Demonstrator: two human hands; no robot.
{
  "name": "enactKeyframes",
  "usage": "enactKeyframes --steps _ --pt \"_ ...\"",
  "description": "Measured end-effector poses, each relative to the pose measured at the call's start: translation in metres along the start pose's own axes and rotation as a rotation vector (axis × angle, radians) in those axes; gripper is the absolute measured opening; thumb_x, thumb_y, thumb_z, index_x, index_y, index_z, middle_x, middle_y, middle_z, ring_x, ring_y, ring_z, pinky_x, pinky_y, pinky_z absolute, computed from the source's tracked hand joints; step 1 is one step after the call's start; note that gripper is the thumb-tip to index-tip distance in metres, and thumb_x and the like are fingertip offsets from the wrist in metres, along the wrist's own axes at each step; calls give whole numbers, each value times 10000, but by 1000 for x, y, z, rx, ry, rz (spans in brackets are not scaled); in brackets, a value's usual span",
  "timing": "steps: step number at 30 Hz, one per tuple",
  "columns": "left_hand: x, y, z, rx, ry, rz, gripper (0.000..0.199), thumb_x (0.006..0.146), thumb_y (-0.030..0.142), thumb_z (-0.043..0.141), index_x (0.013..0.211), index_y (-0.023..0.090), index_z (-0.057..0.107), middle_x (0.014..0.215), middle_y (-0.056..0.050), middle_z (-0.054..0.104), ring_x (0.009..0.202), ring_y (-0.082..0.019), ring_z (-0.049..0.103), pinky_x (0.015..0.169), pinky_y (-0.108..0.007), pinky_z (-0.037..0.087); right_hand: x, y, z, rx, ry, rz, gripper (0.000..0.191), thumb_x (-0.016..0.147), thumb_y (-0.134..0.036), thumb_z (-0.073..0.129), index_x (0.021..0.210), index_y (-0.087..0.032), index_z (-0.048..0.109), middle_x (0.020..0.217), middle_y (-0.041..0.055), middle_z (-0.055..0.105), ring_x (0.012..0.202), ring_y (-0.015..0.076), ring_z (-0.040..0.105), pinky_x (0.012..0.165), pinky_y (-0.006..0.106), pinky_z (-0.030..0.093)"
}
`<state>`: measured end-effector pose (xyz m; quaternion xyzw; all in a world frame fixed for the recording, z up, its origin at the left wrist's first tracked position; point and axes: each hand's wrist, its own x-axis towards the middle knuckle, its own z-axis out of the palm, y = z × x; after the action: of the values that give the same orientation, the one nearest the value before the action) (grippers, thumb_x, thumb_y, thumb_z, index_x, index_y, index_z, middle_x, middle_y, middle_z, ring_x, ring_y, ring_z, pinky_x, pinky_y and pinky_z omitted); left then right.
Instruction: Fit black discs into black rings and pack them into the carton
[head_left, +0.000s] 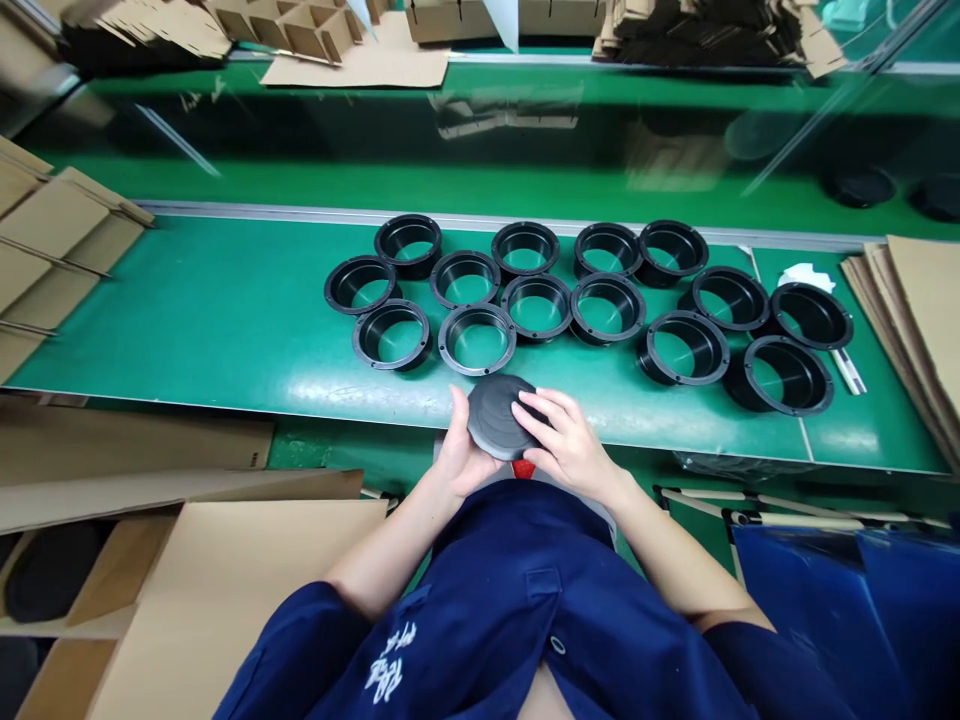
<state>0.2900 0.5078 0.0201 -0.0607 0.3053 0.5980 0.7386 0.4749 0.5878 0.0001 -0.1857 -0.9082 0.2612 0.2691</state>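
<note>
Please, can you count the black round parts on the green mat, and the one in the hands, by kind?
Black plastic flanged rings on the green work mat: 14
Black round plastic disc between the left hand and right hand: 1
Total: 15

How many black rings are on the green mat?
14 black rings. Nine lie in a loose bunch in the middle of the green mat, and five lie toward its right end. None looks hidden.

black disc: underside hidden | white scrap: too small to tell | cardboard stack: cut off at right
</note>
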Motion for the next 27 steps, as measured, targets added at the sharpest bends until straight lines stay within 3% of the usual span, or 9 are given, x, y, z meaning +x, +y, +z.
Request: enactKeyframes --steps 5,7,10,16,19,21,24,27 --pt "-11 -2 -2 91 -27 -113 780 942 767 409 1397 155 576 1338 -163 644 1288 -335 573 1120 -520 440 9 -5 -4 28 -210 -39 1045 851 -761 647 1627 -200 230 1672 193 54 1529 418 112 1193 640 291" --pt "-13 -2 -4 139 -38 -104 771 930 756 469 1405 157 572 1339 -166 643 1313 -338 552 1136 -510 424 19 -10 -5 46 -287 -6 1202 790 -742 736 1647 -197 92 1673 210 -19 1535 431 72 1195 652 274" --pt "-19 2 -7 201 -52 -66 740 917 735 531 1409 184 573 1372 -148 625 1353 -319 517 1156 -469 403 34 -18 -6 60 -374 32 1315 714 -674 845 1648 -241 28 1670 204 -11 1525 443 96 1176 664 294" --pt "-35 20 -4 212 -118 1 744 907 761 500 1406 212 554 1319 -152 635 1284 -300 563 1112 -454 436 70 -25 -8 126 -320 -57 1233 694 -485 862 1641 -245 110 1584 170 223 1476 372 236 1178 567 348" --pt "-36 33 -3 160 -120 35 732 935 760 454 1434 226 498 1250 -160 641 1216 -319 601 1073 -535 455 104 -9 -6 -3 -121 -33 1125 744 -524 778 1630 -220 153 1573 180 238 1454 390 260 1168 599 329" --pt "-34 40 -6 193 -39 78 701 953 712 490 1419 189 499 1246 -177 628 1210 -326 598 1072 -541 452 129 4 -1 -174 -22 10 1093 753 -563 750 1614 -172 202 1553 214 255 1434 424 268 1155 629 309" --pt "-29 46 -14 246 81 133 643 978 615 531 1415 145 493 1336 -203 580 1243 -321 577 1093 -505 442 154 16 8 -385 -70 27 1064 754 -610 734 1574 -105 282 1510 264 306 1398 454 305 1154 663 259" --pt "-31 48 -20 242 76 155 606 983 566 554 1433 168 475 1441 -192 517 1278 -325 560 1103 -498 439 155 12 20 -486 -159 0 1054 774 -661 706 1554 -69 312 1486 293 340 1364 460 350 1148 701 218"
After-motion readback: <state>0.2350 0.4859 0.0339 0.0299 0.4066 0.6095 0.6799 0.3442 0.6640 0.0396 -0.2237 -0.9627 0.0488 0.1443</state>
